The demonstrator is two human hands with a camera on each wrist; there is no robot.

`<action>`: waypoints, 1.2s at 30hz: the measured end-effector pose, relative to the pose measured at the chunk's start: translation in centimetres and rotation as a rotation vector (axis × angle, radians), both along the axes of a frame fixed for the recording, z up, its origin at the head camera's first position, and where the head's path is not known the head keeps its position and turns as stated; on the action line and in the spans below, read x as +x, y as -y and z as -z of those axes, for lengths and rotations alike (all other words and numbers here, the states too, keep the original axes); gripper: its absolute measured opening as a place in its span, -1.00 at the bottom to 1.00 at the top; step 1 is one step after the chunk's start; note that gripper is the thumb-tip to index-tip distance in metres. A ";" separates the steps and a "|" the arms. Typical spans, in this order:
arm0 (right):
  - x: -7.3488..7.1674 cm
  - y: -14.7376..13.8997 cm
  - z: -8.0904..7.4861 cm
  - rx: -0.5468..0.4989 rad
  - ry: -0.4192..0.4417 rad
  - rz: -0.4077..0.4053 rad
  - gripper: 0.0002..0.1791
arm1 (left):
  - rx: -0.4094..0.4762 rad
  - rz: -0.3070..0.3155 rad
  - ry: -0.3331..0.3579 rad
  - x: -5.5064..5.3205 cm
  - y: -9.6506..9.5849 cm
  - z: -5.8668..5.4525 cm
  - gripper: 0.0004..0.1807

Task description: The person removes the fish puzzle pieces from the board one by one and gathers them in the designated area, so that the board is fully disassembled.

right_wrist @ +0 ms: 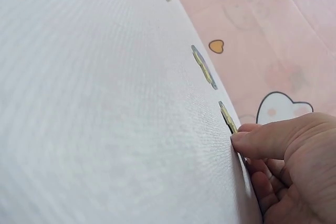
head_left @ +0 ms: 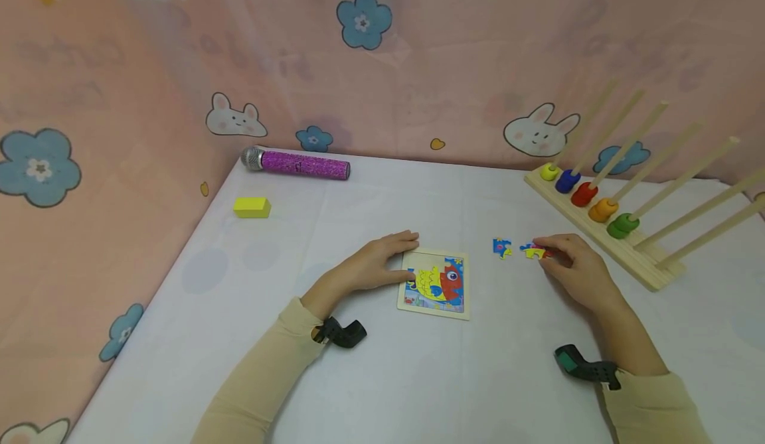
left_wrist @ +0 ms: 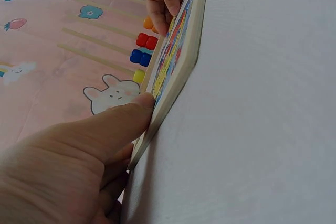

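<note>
A square wooden jigsaw board [head_left: 433, 314] with a red and yellow fish picture lies on the table in front of me. My left hand [head_left: 372, 266] holds its left side, thumb [left_wrist: 137, 109] over the frame and the other fingers along the edge. Bare wood shows along the top of the picture. To the right, my right hand [head_left: 576, 271] pinches a colourful puzzle piece [head_left: 532, 250] between thumb and fingers, low at the tabletop; the fingers partly cover it. A second, mostly blue puzzle piece [head_left: 501, 247] lies between the board and that hand.
A wooden rack [head_left: 648, 265] with upright pegs and coloured beads stands beyond my right hand. At the back left lie a purple glittery microphone [head_left: 305, 164] and a yellow block [head_left: 252, 208]. A pink patterned cloth [head_left: 406, 85] hangs behind the white table.
</note>
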State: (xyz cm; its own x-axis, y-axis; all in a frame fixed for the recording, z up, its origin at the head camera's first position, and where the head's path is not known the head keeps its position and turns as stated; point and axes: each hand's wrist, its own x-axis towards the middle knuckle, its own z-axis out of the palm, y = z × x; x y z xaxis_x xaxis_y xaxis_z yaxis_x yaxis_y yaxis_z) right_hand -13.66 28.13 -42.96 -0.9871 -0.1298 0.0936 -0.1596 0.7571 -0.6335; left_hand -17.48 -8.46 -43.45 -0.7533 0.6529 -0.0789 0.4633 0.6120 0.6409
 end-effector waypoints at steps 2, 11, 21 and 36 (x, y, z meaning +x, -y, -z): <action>0.0 0.0 0.0 0.005 0.003 -0.001 -0.63 | 0.001 0.001 -0.001 0.0 0.0 0.0 -0.29; 0.0 -0.1 0.1 -0.005 0.016 -0.002 -0.58 | 0.008 0.000 0.007 0.1 0.0 -0.2 -0.29; 0.0 -0.1 0.2 -0.021 0.002 0.029 -0.48 | 0.013 -0.010 0.027 0.3 0.0 -0.4 -0.29; 0.3 0.8 -0.9 -0.080 0.026 0.027 -0.45 | 0.011 -0.005 0.015 0.2 0.0 -0.4 -0.30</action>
